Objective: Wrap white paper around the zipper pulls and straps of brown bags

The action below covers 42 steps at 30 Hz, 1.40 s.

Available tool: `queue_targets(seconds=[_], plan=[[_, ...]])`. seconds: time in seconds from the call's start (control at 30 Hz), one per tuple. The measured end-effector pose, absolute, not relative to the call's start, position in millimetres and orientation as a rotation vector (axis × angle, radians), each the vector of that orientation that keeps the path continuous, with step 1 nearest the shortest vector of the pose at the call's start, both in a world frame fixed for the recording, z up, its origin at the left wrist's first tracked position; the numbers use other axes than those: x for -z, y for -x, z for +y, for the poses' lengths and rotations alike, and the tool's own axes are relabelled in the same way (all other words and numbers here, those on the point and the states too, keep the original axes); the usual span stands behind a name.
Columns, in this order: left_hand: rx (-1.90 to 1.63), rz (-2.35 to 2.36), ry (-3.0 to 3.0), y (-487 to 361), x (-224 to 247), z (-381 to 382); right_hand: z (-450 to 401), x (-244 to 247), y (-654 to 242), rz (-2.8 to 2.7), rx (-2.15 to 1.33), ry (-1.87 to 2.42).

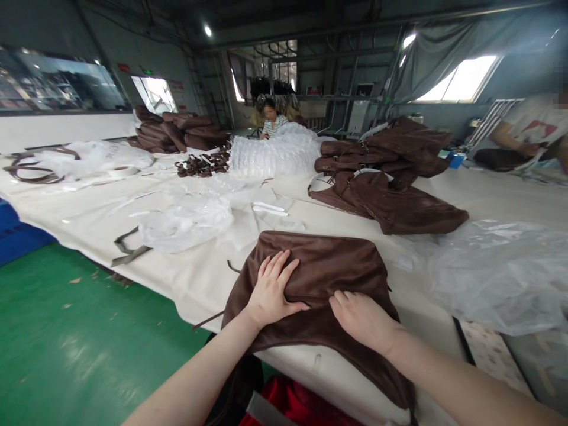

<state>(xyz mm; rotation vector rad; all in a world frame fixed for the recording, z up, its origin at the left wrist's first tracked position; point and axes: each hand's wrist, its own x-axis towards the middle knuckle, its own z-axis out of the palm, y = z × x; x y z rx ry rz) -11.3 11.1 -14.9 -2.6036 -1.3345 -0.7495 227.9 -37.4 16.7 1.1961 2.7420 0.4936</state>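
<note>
A dark brown leather-look bag (328, 254) lies flat on the white-covered table in front of me, a seam or zipper line running across its middle. My left hand (273, 293) rests on the bag's left half, palm down with the fingers spread. On the right, my right hand (361, 316) has its fingers curled together at the right end of that line. Whatever sits beneath those fingertips is hidden. Thin brown straps stick out from the bag's left side, and its lower right part droops toward the table's near edge.
Brown bags (386, 154) are piled beyond, with another brown heap (177, 130) at the back left. Clear plastic (501, 272) lies right, and more plastic bags (186, 222) lie left. White wrapped stacks (275, 154) stand mid-table. Two people are across the table. Green floor (80, 331) lies left.
</note>
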Motion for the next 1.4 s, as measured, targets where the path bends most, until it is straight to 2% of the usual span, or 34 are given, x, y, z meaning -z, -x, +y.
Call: queue_targets(seconds=[0.37, 0.53, 0.87, 1.03, 1.13, 1.23, 1.4], plan=[[0.747, -1.299, 2.618, 14.2, 13.9, 11.7, -27.0, -23.4, -247.9, 2.794, -0.405, -0.962], [0.741, -1.257, 2.626, 14.3, 14.0, 12.9, -31.0, -28.4, -250.6, 2.760, -0.354, -1.040], [0.807, -1.043, 2.656, 16.7, 32.4, 61.3, -125.7, -31.4, -286.5, 2.866, -0.307, -1.820], [0.789, -0.986, 2.654, 12.1, 32.2, 76.2, -149.7, -36.5, -347.5, 2.564, -0.405, -2.429], [0.840, -1.000, 2.633, 9.1, 32.5, 72.5, -145.7, -50.4, -388.5, 2.225, -0.617, -2.691], [0.907, -1.054, 2.643, 6.2, 32.0, 66.2, -129.6, -63.5, -422.1, 1.980, -0.792, -2.702], [0.879, -1.042, 2.605, 6.3, 31.5, 61.8, -85.3, -65.9, -446.4, 1.676, -0.634, -2.569]])
